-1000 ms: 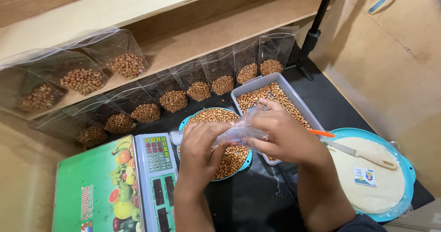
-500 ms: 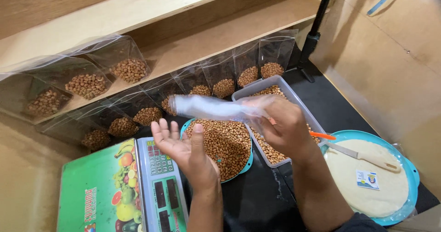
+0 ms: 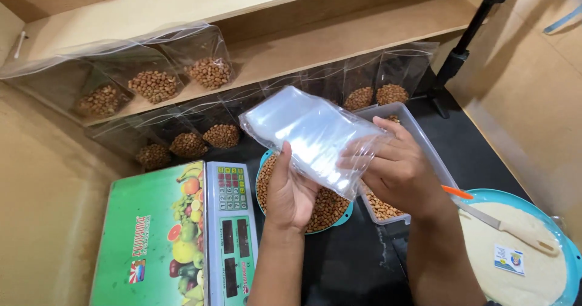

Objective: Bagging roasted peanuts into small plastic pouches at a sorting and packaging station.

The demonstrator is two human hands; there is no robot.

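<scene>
Left hand (image 3: 291, 188): open, palm up, flat beneath the bag's lower edge, apparently propping the limp film from below rather than gripping it.
Right hand (image 3: 397, 166): closed on one end of the bag, fingers over the top and thumb hidden beneath, which keeps the film stretched out.
Bag (image 3: 309, 136): clear, empty plastic, held level in the air above the bowl and the tray.
Bowl (image 3: 342, 214): blue-rimmed, filled with brown nuts, directly under the hands.
Tray (image 3: 418, 133): grey, holding more nuts, just right of the bowl.
Scale (image 3: 176, 233): green, on the bench left of the bowl, within easy reach.
Filled bags (image 3: 209, 73): propped upright along the shelf and the bench's back, nuts settled at the bottom.
</scene>
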